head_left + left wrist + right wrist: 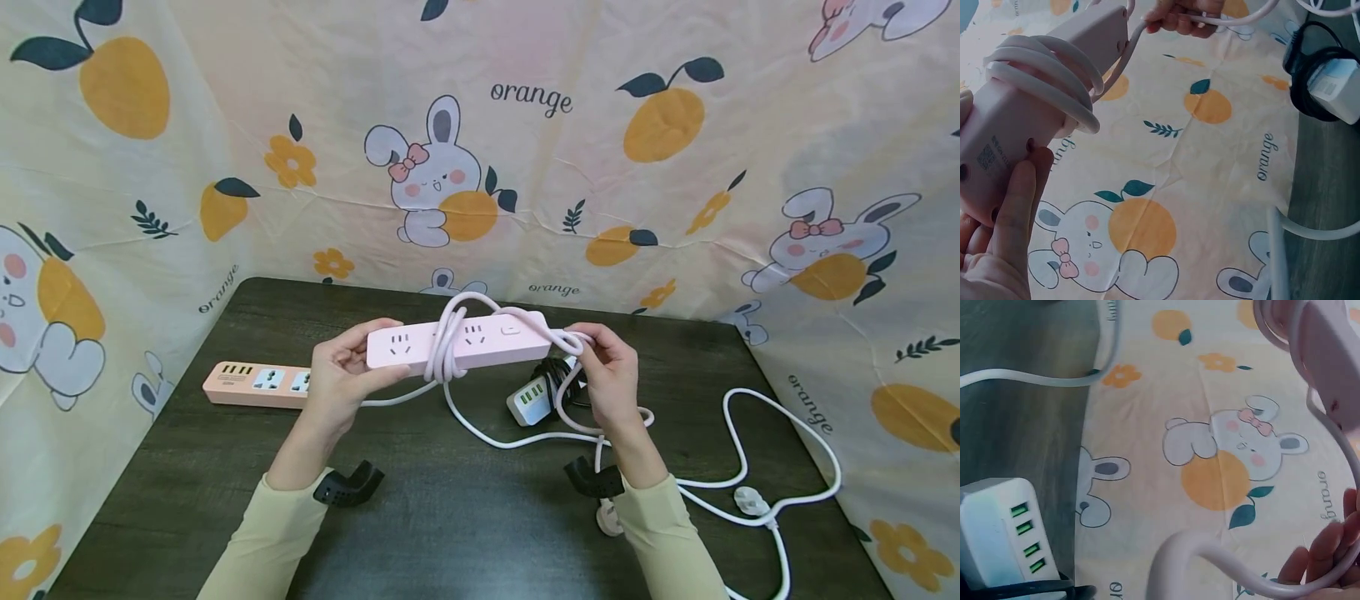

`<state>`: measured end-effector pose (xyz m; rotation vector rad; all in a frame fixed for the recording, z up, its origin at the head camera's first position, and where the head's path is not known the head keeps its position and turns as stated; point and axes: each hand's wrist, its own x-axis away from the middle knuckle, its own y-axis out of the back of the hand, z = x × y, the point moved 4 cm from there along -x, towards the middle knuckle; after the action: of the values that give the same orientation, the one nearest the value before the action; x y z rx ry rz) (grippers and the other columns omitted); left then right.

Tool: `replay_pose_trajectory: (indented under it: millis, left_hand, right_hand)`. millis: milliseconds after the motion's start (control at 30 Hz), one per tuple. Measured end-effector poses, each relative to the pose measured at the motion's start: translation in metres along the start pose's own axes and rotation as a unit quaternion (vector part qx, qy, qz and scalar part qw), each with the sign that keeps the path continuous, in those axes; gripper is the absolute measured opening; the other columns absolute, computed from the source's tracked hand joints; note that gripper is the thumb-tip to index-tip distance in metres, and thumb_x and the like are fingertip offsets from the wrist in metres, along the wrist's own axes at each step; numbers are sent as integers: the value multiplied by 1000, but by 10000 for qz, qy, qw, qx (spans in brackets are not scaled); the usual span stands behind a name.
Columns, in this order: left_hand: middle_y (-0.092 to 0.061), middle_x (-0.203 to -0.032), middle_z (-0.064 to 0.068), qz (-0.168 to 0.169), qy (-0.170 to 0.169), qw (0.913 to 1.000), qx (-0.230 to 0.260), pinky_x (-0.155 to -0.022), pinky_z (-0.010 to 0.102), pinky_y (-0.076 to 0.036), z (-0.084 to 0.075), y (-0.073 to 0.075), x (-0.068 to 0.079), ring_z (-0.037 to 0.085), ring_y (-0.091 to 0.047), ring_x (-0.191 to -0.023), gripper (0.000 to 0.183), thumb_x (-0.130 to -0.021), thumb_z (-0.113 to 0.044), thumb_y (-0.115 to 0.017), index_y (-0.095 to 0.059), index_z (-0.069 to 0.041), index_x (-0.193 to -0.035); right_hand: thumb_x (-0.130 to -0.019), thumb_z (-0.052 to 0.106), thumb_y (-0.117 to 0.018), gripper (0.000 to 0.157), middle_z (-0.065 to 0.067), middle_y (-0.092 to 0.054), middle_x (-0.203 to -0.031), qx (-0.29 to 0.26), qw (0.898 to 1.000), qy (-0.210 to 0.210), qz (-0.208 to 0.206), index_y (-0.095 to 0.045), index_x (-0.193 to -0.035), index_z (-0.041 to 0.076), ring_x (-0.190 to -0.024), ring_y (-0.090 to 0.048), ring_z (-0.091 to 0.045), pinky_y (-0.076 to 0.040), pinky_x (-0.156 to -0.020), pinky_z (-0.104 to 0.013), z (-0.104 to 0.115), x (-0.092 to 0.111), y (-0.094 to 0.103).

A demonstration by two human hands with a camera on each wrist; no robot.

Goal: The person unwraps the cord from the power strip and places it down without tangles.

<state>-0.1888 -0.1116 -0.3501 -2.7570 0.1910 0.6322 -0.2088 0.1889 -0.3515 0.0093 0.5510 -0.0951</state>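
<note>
My left hand point(337, 371) grips the left end of a pink power strip point(495, 340), held above the dark table. Several turns of its own pale cord point(444, 354) wrap round the strip's middle. In the left wrist view the strip's underside point(997, 134) shows a printed code and screw holes, with fingers against it. Beyond the strip's right end, my right hand point(611, 375) pinches the cord. The right wrist view has this cord point(1241, 570) running across the curled fingers of the right hand point(1329, 556). From that hand the cord hangs down toward a round plug point(609, 518).
A peach power strip point(251, 385) lies behind the left hand. A white USB charger point(531, 402) bundled with black cord point(558, 373) sits below the raised strip. White cable point(813, 442) with a plug point(750, 500) loops on the right. A printed cloth point(555, 167) hangs behind the table.
</note>
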Motion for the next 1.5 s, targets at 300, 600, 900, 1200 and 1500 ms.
replay_pose_trajectory:
  millis: [300,600,900,1200,1500]
  left_hand:
    - [-67,-98,7,94,-120,9997,167,-74,23,-54,-6,1,1,15,-64,-89,46,-65,28,-61,-61,11,-108]
    - [-67,-99,7,344,-234,9991,119,-73,23,-54,-2,3,1,15,-64,-87,47,-65,24,-68,-51,24,-110]
    - [-67,-99,6,37,-56,9998,-165,-72,23,-54,1,6,1,14,-64,-86,49,-65,26,-67,-49,25,-111]
    - [-67,-99,3,-10,50,9985,-537,-72,23,-54,2,5,2,13,-65,-85,50,-64,24,-69,-53,21,-112]
    - [-68,-97,1,-458,-168,9961,-736,-69,22,-54,4,7,0,11,-66,-83,47,-65,24,-68,-54,21,-110]
  right_hand:
    - [-88,-5,-59,11,-1,-62,-78,-224,9991,-87,-343,-62,-92,-15,-68,-54,-9,-45,-61,-17,4,-10,4]
    - [-91,-8,-52,17,-4,-61,-79,-1199,9921,351,-103,-67,-89,0,-72,-54,-15,-48,-69,-23,30,-9,11]
    - [-92,-7,-50,19,-3,-60,-85,-1538,9575,450,2400,-66,-96,2,-77,-51,-12,-45,-68,-21,41,6,7]
    - [-93,0,-53,12,-8,-59,-86,-2219,9212,1014,3031,-64,-96,-3,-82,-50,-21,-44,-78,-31,50,14,3]
    - [-86,-7,-59,13,-10,-56,-76,-1493,8395,818,5159,-65,-95,0,-67,-49,-19,-45,-58,-31,45,32,-9]
